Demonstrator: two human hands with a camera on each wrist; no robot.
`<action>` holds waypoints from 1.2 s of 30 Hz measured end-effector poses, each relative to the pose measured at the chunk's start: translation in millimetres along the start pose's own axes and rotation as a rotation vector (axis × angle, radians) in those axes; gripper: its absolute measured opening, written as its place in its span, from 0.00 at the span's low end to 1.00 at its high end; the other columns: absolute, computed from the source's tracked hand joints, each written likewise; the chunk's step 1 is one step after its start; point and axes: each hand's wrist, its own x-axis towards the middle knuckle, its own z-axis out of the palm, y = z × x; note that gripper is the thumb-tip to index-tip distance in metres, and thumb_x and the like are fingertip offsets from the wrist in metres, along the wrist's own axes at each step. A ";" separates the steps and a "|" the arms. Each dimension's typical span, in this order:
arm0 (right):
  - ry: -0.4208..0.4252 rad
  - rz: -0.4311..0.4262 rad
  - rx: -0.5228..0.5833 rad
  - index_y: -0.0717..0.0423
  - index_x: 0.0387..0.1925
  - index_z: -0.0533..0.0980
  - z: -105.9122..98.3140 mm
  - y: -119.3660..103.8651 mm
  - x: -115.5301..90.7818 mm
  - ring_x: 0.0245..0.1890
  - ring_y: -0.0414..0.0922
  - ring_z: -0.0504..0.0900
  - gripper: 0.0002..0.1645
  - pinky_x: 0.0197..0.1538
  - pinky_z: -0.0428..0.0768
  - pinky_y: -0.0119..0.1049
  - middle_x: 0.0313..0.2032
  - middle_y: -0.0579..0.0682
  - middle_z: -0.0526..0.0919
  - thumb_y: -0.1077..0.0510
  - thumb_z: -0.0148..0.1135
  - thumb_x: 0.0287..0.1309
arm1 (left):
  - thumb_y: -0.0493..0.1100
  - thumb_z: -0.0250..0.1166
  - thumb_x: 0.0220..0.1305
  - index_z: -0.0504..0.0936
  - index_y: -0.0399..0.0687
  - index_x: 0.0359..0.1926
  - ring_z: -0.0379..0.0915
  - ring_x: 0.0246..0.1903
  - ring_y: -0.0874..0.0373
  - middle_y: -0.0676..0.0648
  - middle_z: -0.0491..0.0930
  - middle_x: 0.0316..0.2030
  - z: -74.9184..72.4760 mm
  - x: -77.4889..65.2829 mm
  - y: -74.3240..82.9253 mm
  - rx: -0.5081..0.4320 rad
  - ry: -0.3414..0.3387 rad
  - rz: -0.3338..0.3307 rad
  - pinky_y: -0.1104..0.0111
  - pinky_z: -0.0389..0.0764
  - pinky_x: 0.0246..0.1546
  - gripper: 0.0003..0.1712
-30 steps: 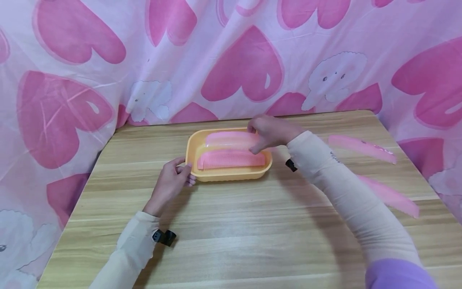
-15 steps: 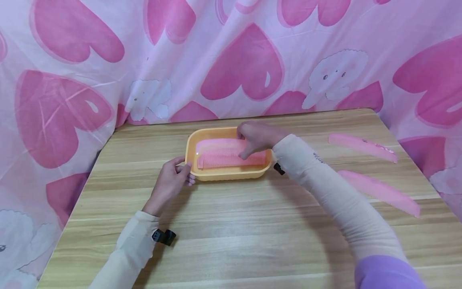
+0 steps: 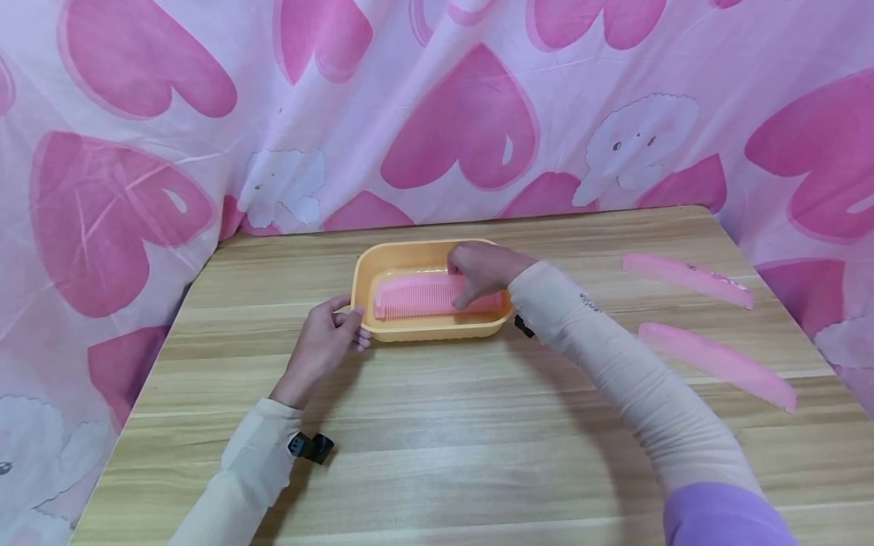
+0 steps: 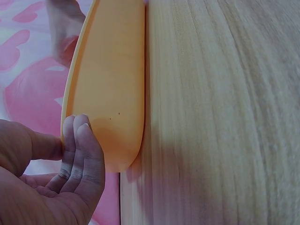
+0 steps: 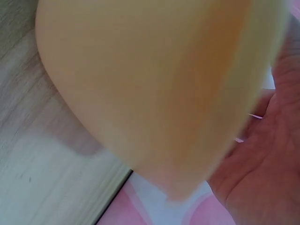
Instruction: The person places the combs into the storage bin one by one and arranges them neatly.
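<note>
A yellow plastic tray (image 3: 432,334) stands on the table, with pink comb (image 3: 410,296) material lying lengthwise inside it, teeth toward the front. My right hand (image 3: 488,269) reaches over the tray's right end and pinches a pink comb between thumb and fingers; it overlaps a second comb almost fully, so they look like one. At the tray's front left corner my left hand (image 3: 324,337) holds the rim, thumb at the edge and fingers against the outer wall (image 4: 110,79). In the right wrist view, the tray's blurred wall hides the combs and most of the right fingers.
Two more pink combs lie on the table to the right: a patterned comb (image 3: 686,279) farther back and a plain comb (image 3: 717,365) nearer, beside the right sleeve. Behind the wooden table (image 3: 437,440) hangs a pink heart-print curtain (image 3: 457,121).
My right hand has moved left and slightly forward toward me inside the tray, bringing the rear comb down over the front comb. The left hand keeps its hold on the rim.
</note>
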 end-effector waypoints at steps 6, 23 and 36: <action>0.005 -0.012 -0.032 0.65 0.49 0.78 2.2 0.9 0.2 0.41 0.48 0.78 0.33 0.51 0.82 0.41 0.44 0.53 0.82 0.49 0.81 0.46 | 0.38 0.52 0.79 0.66 0.30 0.69 0.82 0.27 0.57 0.37 0.83 0.33 0.3 0.1 0.0 -0.003 -0.005 0.018 0.66 0.89 0.33 0.24; 0.048 -0.018 0.062 0.67 0.57 0.75 -2.8 5.6 -13.9 0.53 0.51 0.77 0.39 0.61 0.79 0.44 0.55 0.56 0.79 0.48 0.79 0.52 | 0.39 0.51 0.79 0.67 0.30 0.69 0.82 0.28 0.57 0.35 0.83 0.34 -0.1 0.4 0.6 0.008 -0.008 0.020 0.66 0.89 0.33 0.24; 0.164 -0.028 0.117 0.73 0.58 0.74 -25.8 28.3 -59.2 0.56 0.60 0.77 0.38 0.62 0.78 0.51 0.55 0.64 0.78 0.54 0.78 0.52 | 0.40 0.52 0.79 0.66 0.31 0.70 0.81 0.29 0.57 0.37 0.83 0.34 -1.1 -1.0 0.4 0.003 -0.011 0.001 0.66 0.89 0.34 0.25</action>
